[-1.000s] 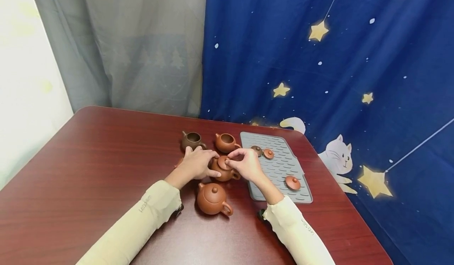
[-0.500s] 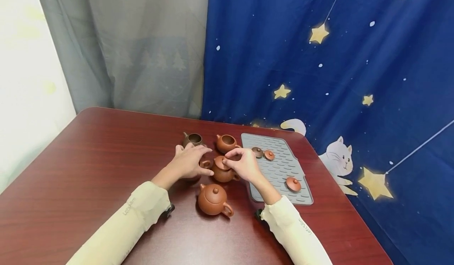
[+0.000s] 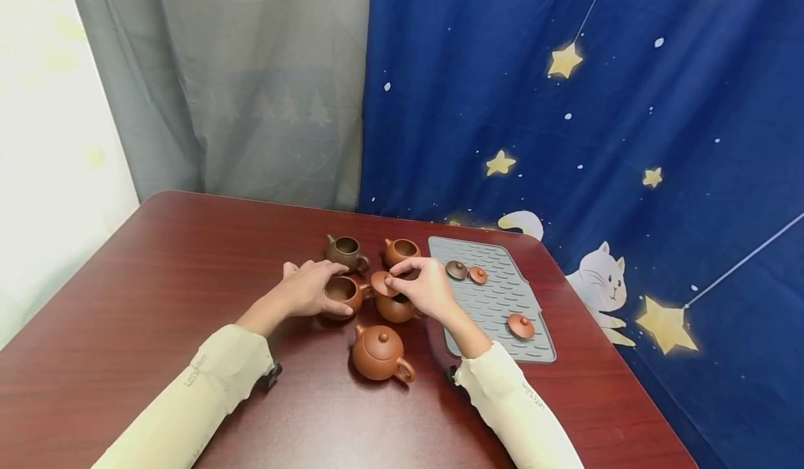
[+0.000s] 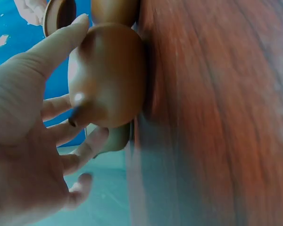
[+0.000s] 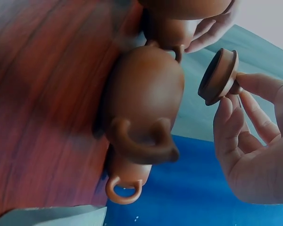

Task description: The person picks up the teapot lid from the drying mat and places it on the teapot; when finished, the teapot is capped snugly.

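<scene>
The dark red worktop [image 3: 157, 301] lies under all your fingers. To the right of your right fingers is the grey mat [image 3: 493, 305]. Your left hand [image 3: 304, 291] has its fingers well apart and gripping nothing, close around an uncovered teapot [image 3: 344, 291]; you can't tell whether they touch it. Your right hand [image 3: 423, 287] has thumb and fingers pinched together on the held lid's knob. A covered teapot [image 3: 379, 356] stands nearer you than either set of fingers. The middle teapot [image 3: 394, 310], uncovered, is below your right fingertips. Beyond them stands an orange teapot [image 3: 402, 250]; beyond your left fingers, a dark brown teapot [image 3: 342, 254]. The held lid [image 3: 380, 285] hangs tilted from your right fingertips, clear of the pots. To their right, on the mat, lie three loose lids [image 3: 520, 326].
</scene>
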Demonstrator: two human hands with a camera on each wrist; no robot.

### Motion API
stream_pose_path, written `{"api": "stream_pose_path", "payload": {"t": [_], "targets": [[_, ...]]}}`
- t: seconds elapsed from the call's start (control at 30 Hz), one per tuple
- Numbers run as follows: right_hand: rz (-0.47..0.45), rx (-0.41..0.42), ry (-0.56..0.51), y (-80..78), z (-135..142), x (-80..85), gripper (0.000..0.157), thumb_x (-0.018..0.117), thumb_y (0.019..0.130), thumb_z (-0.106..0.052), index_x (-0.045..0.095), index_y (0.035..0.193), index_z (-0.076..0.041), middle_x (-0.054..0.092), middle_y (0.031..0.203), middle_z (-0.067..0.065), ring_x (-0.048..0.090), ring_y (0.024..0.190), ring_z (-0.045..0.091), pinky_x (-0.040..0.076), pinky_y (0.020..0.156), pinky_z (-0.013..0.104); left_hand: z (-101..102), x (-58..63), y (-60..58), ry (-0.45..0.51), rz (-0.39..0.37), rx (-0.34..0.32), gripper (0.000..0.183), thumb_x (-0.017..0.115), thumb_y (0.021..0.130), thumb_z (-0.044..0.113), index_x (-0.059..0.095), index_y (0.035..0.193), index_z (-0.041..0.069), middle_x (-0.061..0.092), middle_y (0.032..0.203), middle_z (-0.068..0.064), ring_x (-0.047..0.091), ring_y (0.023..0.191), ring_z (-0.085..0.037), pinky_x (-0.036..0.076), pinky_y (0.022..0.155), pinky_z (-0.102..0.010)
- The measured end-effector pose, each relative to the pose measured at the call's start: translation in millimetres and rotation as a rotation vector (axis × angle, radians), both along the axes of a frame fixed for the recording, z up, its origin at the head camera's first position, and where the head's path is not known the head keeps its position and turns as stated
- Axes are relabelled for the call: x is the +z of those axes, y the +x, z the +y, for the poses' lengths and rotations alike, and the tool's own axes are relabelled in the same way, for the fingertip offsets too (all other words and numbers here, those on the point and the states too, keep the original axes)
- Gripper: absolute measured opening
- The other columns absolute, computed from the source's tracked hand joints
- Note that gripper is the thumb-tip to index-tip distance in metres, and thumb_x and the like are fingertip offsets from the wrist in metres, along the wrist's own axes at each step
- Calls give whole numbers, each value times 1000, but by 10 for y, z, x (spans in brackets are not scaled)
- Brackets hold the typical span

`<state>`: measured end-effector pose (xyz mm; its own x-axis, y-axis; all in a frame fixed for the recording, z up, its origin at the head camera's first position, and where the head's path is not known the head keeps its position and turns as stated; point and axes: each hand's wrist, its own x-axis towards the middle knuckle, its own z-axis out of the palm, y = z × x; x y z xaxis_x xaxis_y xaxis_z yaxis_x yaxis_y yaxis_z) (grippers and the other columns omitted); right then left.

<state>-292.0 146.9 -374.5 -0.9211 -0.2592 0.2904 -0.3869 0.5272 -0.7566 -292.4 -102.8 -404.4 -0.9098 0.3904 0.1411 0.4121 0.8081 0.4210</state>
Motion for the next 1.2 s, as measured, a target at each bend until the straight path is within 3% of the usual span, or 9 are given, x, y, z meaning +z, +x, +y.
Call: {"api": "stream_pose_path", "payload": {"t": [0.23,0.47,0.7,0.87,1.2], "targets": [[-2,7,29,14,-100,46,7,82,81,-13,77,86,-13,72,83,-2,67,67,10,54,62,29,-88,-28,7,33,-38,-26,87,84,69,57,56,136,9,61,131,-9,56,121,-33,42,87,-61],[-2,26,56,-6,-174,27,7,82,81,-13,78,86,-14,73,83,-3,67,67,9,54,62,28,-107,-59,12,90,-51,-25,83,87,67,51,58,131,7,65,121,-9,60,114,-30,46,91,-55],[34,77,77,-22,-231,6,8,82,80,-13,77,87,-13,73,83,-4,67,71,7,54,67,26,-101,-47,-7,43,-88,10,85,86,66,56,58,132,11,64,122,-6,59,116,-30,46,89,-56],[47,80,111,-29,-273,14,8,83,80,-12,77,86,-13,72,82,-4,65,70,6,52,66,26,-83,-43,-21,61,-136,30,87,87,66,55,56,135,12,62,127,-10,57,119,-31,45,90,-59],[58,122,147,-61,-389,21,8,82,80,-13,78,87,-12,74,90,-1,64,75,9,50,63,24,-88,-54,-16,57,-160,59,88,87,66,56,54,136,15,59,132,-11,55,122,-33,44,90,-61]]}}
